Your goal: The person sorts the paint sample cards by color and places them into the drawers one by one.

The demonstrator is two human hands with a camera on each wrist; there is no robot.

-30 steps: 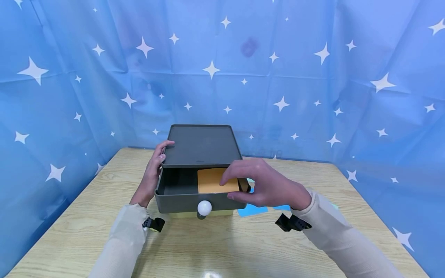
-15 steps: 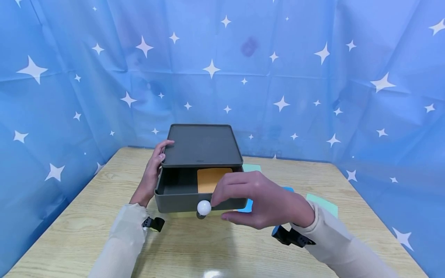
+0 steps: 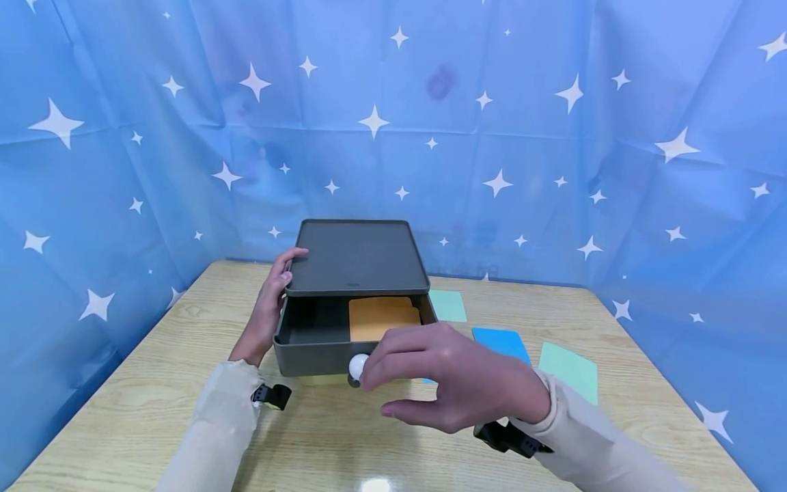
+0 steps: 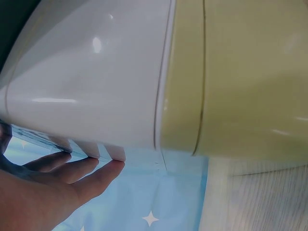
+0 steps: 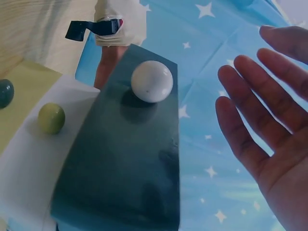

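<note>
A small drawer unit with a grey top (image 3: pixel 359 256) stands on the table. Its grey top drawer (image 3: pixel 313 359) is pulled out, with orange cards (image 3: pixel 378 318) lying in its right part. A white round knob (image 3: pixel 358 367) sits on the drawer front. My left hand (image 3: pixel 266 314) rests against the unit's left side, its fingers (image 4: pixel 98 179) extended and touching the white wall (image 4: pixel 96 86) in the left wrist view. Close to the knob is my right hand (image 3: pixel 455 379), holding nothing. In the right wrist view its fingers (image 5: pixel 245 106) are spread, apart from the knob.
Right of the unit lie a blue card (image 3: pixel 503 344), a pale green card (image 3: pixel 570 369) and another pale green card (image 3: pixel 449 305). Lower drawers carry a yellow-green knob (image 5: pixel 51 118) and a dark green knob (image 5: pixel 5 93). A blue star-patterned curtain (image 3: pixel 393 137) surrounds the wooden table (image 3: pixel 332 444).
My right hand has moved from over the orange cards, down and toward me, to beside the white knob. More of the orange and table cards now shows. My left hand stays in place.
</note>
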